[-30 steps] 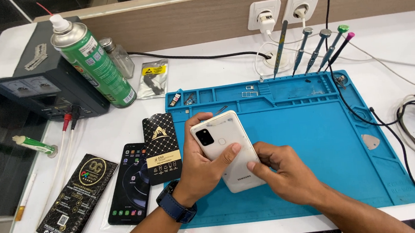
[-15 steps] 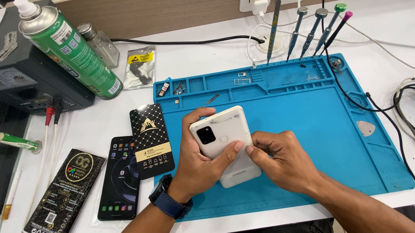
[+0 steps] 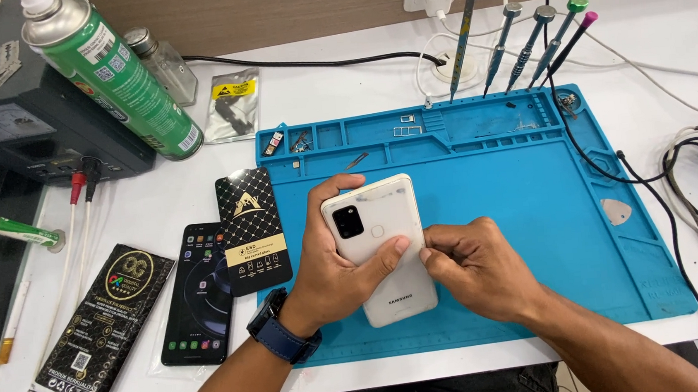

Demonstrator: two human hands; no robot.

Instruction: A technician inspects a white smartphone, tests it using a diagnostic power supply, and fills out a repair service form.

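Note:
A white smartphone (image 3: 386,251) lies back-up over the blue silicone work mat (image 3: 532,206), its camera block at the upper left. My left hand (image 3: 333,259), with a dark blue watch on the wrist, wraps around the phone's left side, thumb across the back. My right hand (image 3: 471,265) pinches the phone's right edge with thumb and fingertips. A black smartphone (image 3: 201,292) with a lit screen lies left of the mat, next to two black screen-protector packs (image 3: 253,230) (image 3: 102,323).
A green spray can (image 3: 111,74) and a small glass bottle (image 3: 163,65) stand at the back left beside a dark power supply (image 3: 20,130). Several screwdrivers (image 3: 532,45) stand behind the mat. Black cables (image 3: 655,180) run along the right. A small metal pick (image 3: 617,211) rests on the mat.
The view has moved closer and shifted. Both hands stay on the white phone, which has turned slightly more upright in my grip; my right fingers remain at its right edge.

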